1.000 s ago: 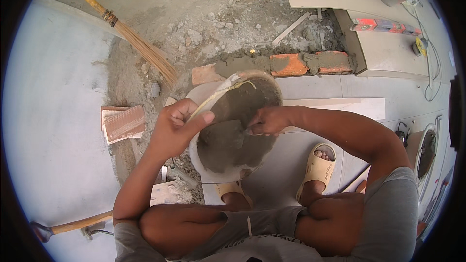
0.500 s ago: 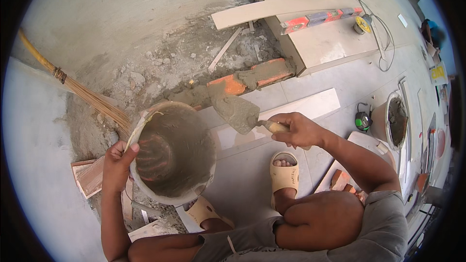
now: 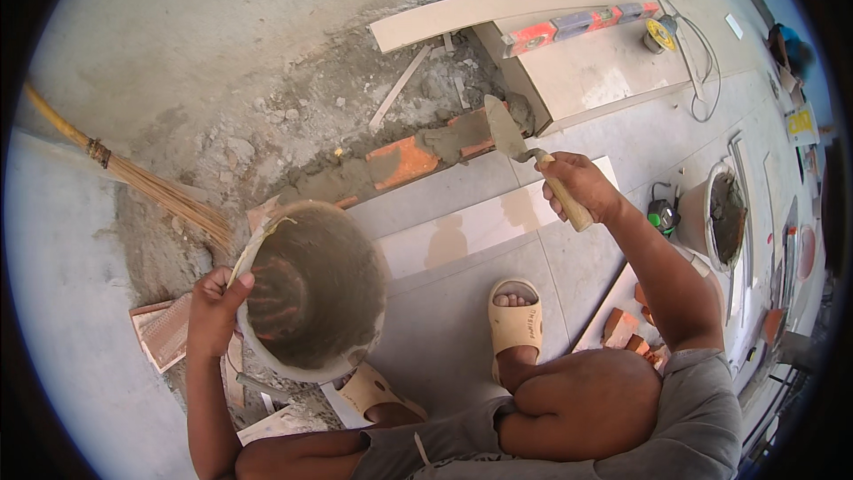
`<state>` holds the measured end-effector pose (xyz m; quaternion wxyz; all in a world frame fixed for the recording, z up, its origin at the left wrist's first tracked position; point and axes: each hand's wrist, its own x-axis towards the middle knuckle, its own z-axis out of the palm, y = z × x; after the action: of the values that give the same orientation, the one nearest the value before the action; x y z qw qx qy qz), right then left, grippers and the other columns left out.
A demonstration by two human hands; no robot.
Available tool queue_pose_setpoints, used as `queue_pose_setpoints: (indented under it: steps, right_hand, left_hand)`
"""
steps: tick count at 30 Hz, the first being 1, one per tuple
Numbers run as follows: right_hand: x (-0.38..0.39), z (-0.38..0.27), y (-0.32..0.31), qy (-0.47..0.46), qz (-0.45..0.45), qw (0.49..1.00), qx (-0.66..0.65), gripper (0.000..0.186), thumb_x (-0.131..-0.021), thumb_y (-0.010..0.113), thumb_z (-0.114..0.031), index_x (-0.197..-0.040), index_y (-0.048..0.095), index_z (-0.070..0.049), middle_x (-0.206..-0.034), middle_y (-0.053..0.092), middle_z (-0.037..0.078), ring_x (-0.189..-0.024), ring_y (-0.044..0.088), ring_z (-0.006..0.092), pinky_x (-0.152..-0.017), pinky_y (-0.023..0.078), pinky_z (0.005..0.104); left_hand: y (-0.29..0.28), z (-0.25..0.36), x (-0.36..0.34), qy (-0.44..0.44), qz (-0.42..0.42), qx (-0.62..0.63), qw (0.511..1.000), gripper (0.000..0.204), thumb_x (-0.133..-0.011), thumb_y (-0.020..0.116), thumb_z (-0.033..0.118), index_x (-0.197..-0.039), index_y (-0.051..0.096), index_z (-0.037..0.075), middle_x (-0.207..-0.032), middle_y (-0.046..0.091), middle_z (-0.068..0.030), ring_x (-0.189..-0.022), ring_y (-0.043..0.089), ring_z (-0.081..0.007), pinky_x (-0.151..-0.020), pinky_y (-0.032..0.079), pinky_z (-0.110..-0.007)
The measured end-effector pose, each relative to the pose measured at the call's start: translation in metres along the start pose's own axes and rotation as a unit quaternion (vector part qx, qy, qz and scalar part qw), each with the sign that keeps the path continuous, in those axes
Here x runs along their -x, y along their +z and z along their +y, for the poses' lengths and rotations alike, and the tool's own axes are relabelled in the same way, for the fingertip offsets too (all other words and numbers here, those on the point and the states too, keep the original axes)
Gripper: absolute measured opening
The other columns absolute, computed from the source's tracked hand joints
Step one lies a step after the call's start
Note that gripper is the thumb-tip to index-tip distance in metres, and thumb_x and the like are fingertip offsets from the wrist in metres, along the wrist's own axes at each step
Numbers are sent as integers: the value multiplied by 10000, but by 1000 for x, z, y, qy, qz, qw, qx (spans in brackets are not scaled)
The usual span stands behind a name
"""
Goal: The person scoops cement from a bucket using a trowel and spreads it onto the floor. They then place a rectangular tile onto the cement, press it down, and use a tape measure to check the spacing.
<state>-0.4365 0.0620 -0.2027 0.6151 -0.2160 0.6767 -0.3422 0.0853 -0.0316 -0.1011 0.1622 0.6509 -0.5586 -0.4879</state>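
My left hand (image 3: 216,300) grips the rim of a tilted bucket (image 3: 384,324), whose open mouth faces me and whose inside is smeared with grey mortar. In my right hand (image 3: 582,185) is the wooden handle of a trowel (image 3: 507,130). Its blade points up and away, over the right end of a low row of orange bricks (image 3: 402,163). Wet mortar (image 3: 329,180) lies along that row, beside and over the bricks. In front of the row lies a long pale tile strip (image 3: 484,229) with damp patches.
A straw broom (image 3: 151,182) leans at the left. Beyond the bricks, a tiled step (image 3: 604,80) carries a red spirit level (image 3: 577,28) and a corded power tool (image 3: 659,36). To the right stand a tape measure (image 3: 662,216) and a mortar bucket (image 3: 711,213); broken bricks (image 3: 622,327) lie nearer.
My right hand has moved right and away with the trowel, its blade turning upward and showing less mortar. The left hand still holds the bucket, which has shifted slightly.
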Motion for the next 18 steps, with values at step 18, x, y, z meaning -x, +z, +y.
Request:
queue_pose_setpoints:
  steps: [18]
  right_hand:
    - [-21,30,17,-61,77,989,107,352,-957,575,-282,-1048,581,58,-716,605,101,-540,614,171,-457,509,337]
  left_hand:
    - [4,5,-8,0,-1,11,1000,282,-912,738,295,-821,622,54,-640,630,-3,-451,515,-53,-385,376,-215]
